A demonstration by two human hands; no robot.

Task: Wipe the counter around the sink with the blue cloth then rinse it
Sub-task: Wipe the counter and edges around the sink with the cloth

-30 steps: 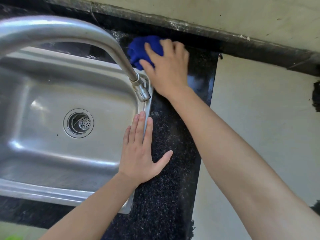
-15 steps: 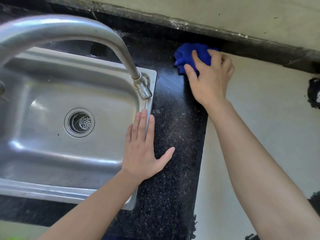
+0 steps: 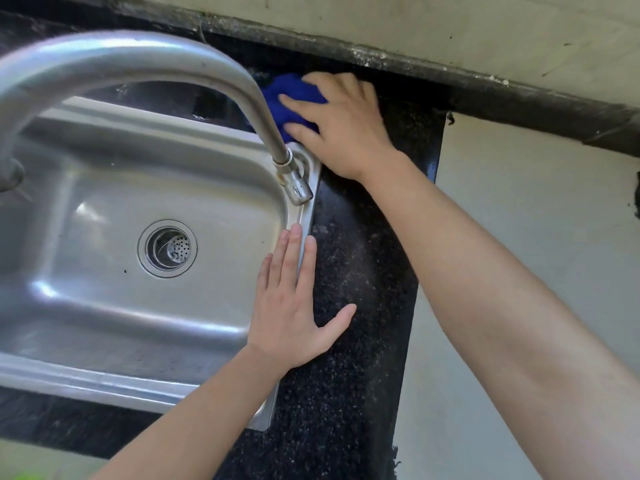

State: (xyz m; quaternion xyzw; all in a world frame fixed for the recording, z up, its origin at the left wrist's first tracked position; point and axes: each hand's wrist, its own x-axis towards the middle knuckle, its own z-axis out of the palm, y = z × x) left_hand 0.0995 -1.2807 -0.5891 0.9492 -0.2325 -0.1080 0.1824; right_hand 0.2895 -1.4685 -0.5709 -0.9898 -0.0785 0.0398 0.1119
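Beside the steel sink (image 3: 104,382), on the black speckled counter (image 3: 360,271) behind the curved faucet (image 3: 138,53), the left hand (image 3: 291,320) lies flat with straight fingers across the sink's right rim, while the right hand (image 3: 346,126) grips the bunched blue cloth (image 3: 291,95) at the sink's back right corner.

Two hands (image 3: 294,317) (image 3: 346,129), one blue cloth (image 3: 294,98), one sink (image 3: 104,306), one tap (image 3: 138,57).

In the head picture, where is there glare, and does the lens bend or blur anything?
Head view: glare streaks on the faucet and sink basin; the faucet, near the wide lens, looms oversized; blue cloth under the right hand slightly soft; left hand sharp.
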